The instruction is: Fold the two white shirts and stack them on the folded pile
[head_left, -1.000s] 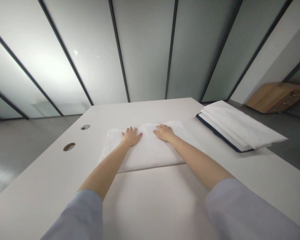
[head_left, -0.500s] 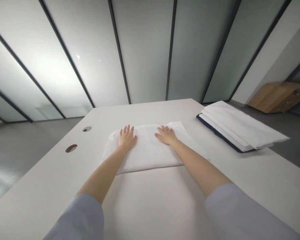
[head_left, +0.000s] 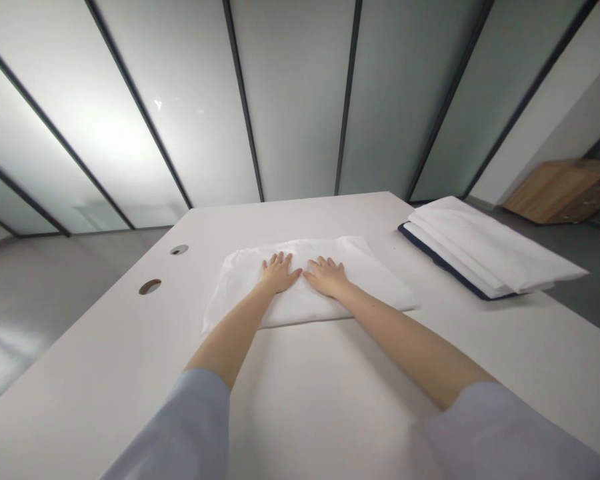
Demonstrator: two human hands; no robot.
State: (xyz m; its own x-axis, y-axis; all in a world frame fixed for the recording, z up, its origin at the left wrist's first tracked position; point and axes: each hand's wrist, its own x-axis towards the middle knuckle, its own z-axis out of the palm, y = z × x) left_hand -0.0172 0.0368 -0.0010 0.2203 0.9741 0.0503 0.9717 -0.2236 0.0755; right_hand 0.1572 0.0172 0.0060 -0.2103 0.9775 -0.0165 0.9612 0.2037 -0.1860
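Note:
A folded white cloth [head_left: 357, 263] lies flat on the white table [head_left: 300, 387] in front of me. My left hand [head_left: 279, 273] rests palm down on its middle, fingers spread and thumb pointing right. Just beside it, my right hand [head_left: 326, 275] also presses flat on the cloth with its fingers apart. The two thumbs nearly meet. Neither hand grips the fabric. The left end of the cloth looks slightly wrinkled, and its near edge runs under both forearms.
On the right of the table, a stack of folded white cloths [head_left: 480, 240] lies on a dark blue flat item [head_left: 443, 261]. Two round holes, a far one [head_left: 179, 250] and a near one [head_left: 150, 287], pierce the tabletop at left. A wooden cabinet [head_left: 555, 193] stands beyond on the floor.
My left hand has slid right across the cloth, towards my right hand. My right hand has shifted slightly, its thumb now close to the left one. The view has tilted a little.

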